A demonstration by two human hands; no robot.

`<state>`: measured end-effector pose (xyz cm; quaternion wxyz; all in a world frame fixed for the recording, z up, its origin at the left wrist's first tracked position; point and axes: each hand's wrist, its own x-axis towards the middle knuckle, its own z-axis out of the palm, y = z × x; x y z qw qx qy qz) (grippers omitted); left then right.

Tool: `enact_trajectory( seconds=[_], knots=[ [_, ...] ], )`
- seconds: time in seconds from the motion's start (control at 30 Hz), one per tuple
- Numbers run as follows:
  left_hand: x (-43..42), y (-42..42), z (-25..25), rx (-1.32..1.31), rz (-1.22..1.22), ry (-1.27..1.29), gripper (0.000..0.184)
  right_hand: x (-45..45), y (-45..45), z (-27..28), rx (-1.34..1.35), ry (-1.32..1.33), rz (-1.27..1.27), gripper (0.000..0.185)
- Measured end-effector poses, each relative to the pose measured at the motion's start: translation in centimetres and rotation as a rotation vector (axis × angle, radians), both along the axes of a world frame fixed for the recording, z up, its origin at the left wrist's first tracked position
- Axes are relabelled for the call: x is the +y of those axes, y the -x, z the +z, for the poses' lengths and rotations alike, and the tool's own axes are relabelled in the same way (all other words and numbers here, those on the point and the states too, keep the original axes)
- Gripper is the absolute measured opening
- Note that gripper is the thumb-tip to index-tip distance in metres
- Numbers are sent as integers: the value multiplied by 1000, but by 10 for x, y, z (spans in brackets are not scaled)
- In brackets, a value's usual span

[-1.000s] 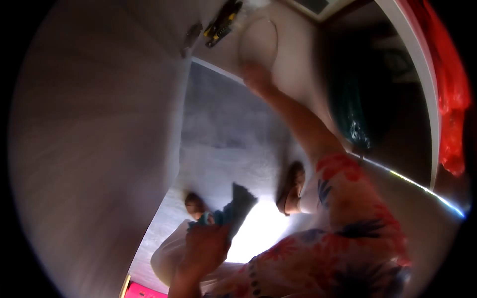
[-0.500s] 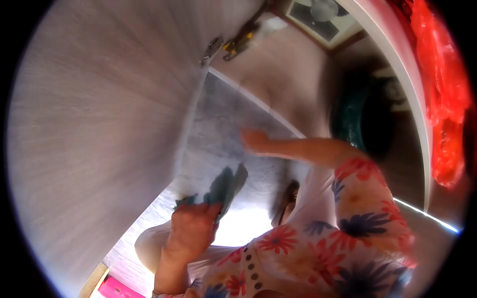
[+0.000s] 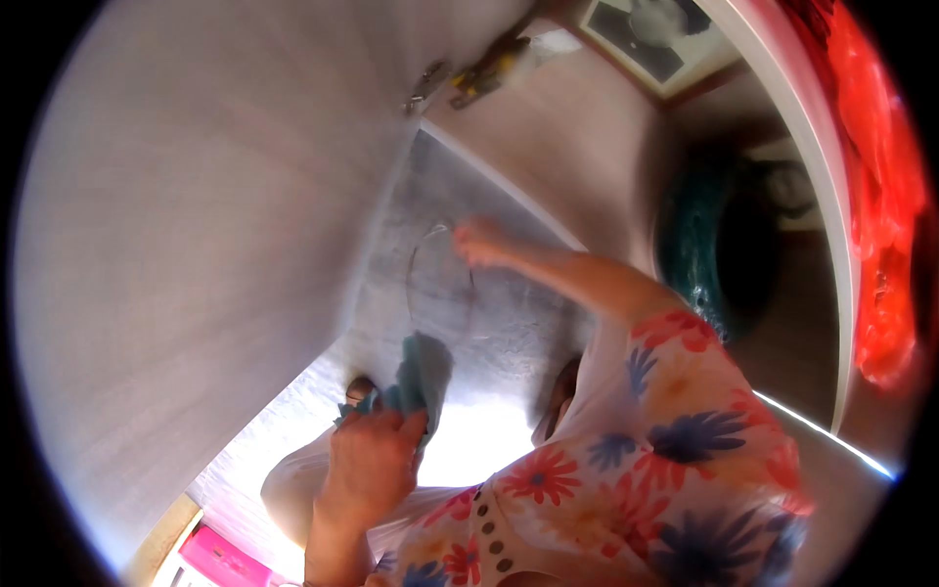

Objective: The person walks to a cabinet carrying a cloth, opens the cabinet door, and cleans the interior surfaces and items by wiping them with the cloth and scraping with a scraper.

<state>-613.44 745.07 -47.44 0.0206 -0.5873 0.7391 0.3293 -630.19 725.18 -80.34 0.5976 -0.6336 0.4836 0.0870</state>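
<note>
My left hand (image 3: 370, 465) is closed around a crumpled teal cloth (image 3: 423, 372), whose folds stick out above the fingers. It is low in the view, over my lap. My right hand (image 3: 479, 243) is farther out over the grey floor, slightly blurred, with its fingers pinched together. A thin looped strand (image 3: 412, 274), perhaps thread or wire, hangs by those fingers and curves down toward the cloth. Whether it joins the cloth I cannot tell.
A pale wall or panel (image 3: 196, 225) fills the left side. Yellow-handled tools (image 3: 481, 80) lie near the top, beside a framed picture (image 3: 650, 39). At right are a dark green round object (image 3: 690, 245) and a red plastic bag (image 3: 880, 196). Something pink (image 3: 223, 560) lies bottom left.
My right hand has moved up and to the left, and the thin strand now shows beside it. The cloth in my left hand has shifted slightly left and down.
</note>
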Motion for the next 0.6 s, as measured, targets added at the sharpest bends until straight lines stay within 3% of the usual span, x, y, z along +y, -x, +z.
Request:
enact_trajectory(
  seconds=[0.07,0.13,0.27,0.33,0.4,0.47,0.5,0.6],
  knots=[
    [3,1,5,12,20,0,19,-57,26,28,-54,153,-357,13],
    [10,4,7,30,55,7,20,-100,34,29,-6,151,-493,12],
    [15,8,10,26,119,53,25,-79,14,75,-173,14,-459,14],
    [8,8,11,39,162,78,27,-52,-2,114,-298,-95,-134,18],
    [1,10,11,66,284,65,31,-26,-18,157,-365,-179,-40,19],
    [1,17,-1,123,357,132,36,-7,-11,181,-436,-152,-78,18],
    [-3,20,-1,145,438,39,39,2,-8,186,-474,-145,-101,17],
    [-32,29,-8,339,667,44,35,-6,15,182,-532,-129,-190,15]
  ],
)
